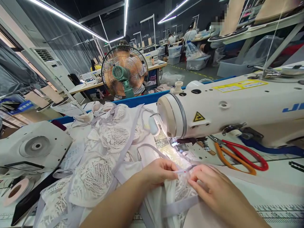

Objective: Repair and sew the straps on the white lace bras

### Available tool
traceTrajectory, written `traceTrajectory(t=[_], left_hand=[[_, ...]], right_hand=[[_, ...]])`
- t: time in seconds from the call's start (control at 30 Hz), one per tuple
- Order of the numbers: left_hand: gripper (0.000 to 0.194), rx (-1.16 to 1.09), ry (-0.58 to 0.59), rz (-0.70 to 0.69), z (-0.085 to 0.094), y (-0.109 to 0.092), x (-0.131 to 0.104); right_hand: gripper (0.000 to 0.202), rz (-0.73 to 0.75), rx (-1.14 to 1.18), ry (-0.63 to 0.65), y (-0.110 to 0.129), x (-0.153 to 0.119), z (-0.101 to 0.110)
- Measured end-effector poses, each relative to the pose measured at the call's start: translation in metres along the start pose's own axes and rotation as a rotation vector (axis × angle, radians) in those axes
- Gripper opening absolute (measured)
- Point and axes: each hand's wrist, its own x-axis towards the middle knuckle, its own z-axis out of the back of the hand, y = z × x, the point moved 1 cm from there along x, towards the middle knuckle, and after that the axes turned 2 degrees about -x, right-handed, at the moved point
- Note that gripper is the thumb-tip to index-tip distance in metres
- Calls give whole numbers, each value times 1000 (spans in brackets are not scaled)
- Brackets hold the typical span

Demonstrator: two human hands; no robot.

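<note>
Fingers of our left hand [155, 172] and right hand [211, 183] pinch a lace bra [181, 191]; a strap [129, 139] at ten o'clock could snag, skewing it.

Garment [183, 190] pt. hidden by fingers [201, 172], sewing mach. [213, 109] cut off R

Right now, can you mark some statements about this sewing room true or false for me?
1. The left hand and right hand both have fingers on the pale, lace-trimmed garment. True.
2. The right hand holds a tool. False: the metal scissors with orange and red handles lie by the white, long-armed sewing machine.
3. A black, wire-caged fan with a green motor is in the background. True.
4. The left hand touches a roll. False: the pale pink, ring-shaped roll lies near the picture's left edge.
5. That machine bears a yellow triangular sticker. True.
</note>
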Motion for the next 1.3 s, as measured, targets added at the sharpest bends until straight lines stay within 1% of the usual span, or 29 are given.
traceTrajectory(t=[0.07, 0.27, 0.37, 0.5, 0.57, 0.7, 0.77, 0.9, 1.03, 1.13, 1.23, 1.3], left_hand=[[30, 14, -14, 8, 0, 0, 0], [17, 67, -25, 15, 1, 2, 1], [15, 70, -41, 20, 1, 2, 0], [17, 59, -22, 1, 1, 4, 0], [18, 76, -2, 3, 1, 5, 1], [16, 119, 4, -7, 3, 6, 2], [15, 129, -2, -13, 3, 7, 3], [15, 159, -7, -6, 3, 9, 3], [17, 127, -19, -12, 4, 9, 3], [19, 113, -1, -23, 3, 9, 1], [23, 125, 42, -46, 1, 7, -1], [27, 131, 74, -68, -1, 6, -4]], right_hand=[[26, 7, 3, 24, 0, -1, 4], [23, 50, -11, 29, 2, -7, 13], [21, 62, -44, 15, 2, -9, 12], [15, 69, -90, -81, 3, -12, 9], [15, 87, -109, -113, 4, -12, 7], [21, 113, -160, -82, 9, -11, 5], [24, 109, -164, -41, 11, -10, 8], [22, 96, -142, 3, 14, -12, 17], [17, 65, -115, -6, 11, -23, 20], [13, 29, -60, -51, 5, -33, 21], [18, -13, 6, -103, 1, -35, 21], [26, -59, 68, -82, 4, -32, 21]])
